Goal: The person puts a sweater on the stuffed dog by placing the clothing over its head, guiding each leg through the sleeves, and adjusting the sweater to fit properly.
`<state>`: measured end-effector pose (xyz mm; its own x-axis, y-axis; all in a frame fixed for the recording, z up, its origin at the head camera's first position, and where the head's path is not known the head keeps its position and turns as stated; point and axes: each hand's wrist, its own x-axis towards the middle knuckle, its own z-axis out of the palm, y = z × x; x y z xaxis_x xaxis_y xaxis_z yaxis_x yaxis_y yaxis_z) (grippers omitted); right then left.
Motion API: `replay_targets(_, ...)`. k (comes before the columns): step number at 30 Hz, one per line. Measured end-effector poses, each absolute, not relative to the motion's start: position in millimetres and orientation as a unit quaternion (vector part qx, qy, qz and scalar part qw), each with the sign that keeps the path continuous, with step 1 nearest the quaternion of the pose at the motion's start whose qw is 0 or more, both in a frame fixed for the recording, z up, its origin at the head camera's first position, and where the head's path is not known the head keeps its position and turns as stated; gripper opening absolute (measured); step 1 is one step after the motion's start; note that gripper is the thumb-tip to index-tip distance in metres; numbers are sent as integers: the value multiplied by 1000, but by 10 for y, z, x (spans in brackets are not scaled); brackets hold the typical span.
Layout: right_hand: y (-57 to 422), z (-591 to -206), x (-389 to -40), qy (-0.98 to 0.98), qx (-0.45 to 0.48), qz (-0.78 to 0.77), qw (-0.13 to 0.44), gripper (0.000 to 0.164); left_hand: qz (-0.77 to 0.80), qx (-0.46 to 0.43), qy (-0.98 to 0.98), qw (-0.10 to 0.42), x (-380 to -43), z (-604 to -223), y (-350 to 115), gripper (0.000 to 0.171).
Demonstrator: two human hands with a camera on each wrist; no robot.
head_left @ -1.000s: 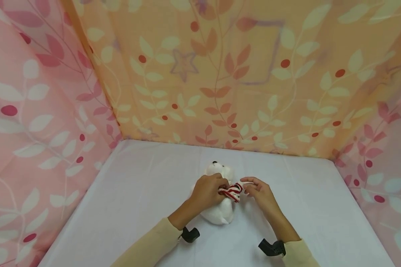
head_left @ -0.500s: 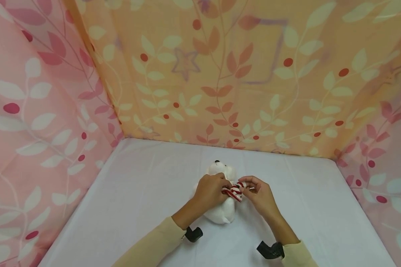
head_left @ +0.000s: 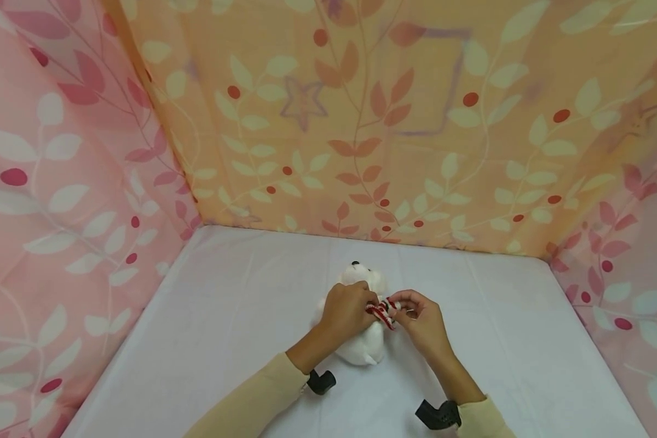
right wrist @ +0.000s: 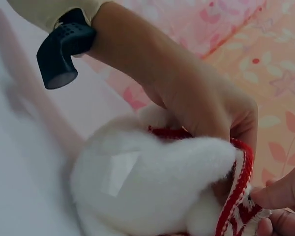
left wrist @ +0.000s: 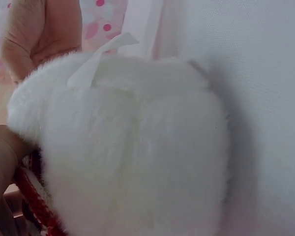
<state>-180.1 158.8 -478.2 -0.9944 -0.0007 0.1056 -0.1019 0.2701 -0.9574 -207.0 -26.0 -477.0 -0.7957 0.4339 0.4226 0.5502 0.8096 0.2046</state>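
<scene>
A white plush bear (head_left: 361, 348) with a black nose is on the white table, its head toward the back. On its side is a red-and-white knitted garment (head_left: 381, 312), whose red edge runs past the bear's arm in the right wrist view. My left hand (head_left: 346, 309) reaches over the bear and grips the garment's near part; its fingertips are hidden. From the other side, my right hand (head_left: 423, 316) pinches the garment's outer end between thumb and fingers. A white tag (right wrist: 120, 172) sticks out of the plush fur.
White cloth covers the table (head_left: 241, 316). Behind it hangs an orange leaf-patterned curtain (head_left: 306, 146), with pink patterned curtains (head_left: 87, 207) at both sides. Black wrist cameras (head_left: 439, 415) are strapped below both hands, close to the cuffs.
My right hand, apart from the garment a second ago, has moved in and pinched its outer end. The garment looks more bunched now. My left hand keeps its grip and has shifted slightly right.
</scene>
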Motion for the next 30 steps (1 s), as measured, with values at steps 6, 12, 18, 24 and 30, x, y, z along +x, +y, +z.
replay_targets(6, 1615, -4754, -1792, -786, -14, 618, -12, 17, -179, -257, -932, 185, -2074, -4789, -278, 16)
replay_targets(12, 1788, -4781, -1887, -757, -51, 648, -65, 28, -204, -257, -929, 174, -2072, -4815, -322, 20)
replay_targets(18, 1967, -4876, -1972, -719, -60, 675, -155, 27, -210, -263, -924, 179, -2053, -4810, -344, 21)
replay_targets(24, 2039, -4966, -2034, -736, 29, 648, -192, 29, -208, -265, -924, 180, -2048, -4818, -345, 22)
replay_targets(30, 1993, -4998, -2078, -762, 64, 626, -151, 32, -222, -267, -920, 184, -2046, -4827, -352, 24)
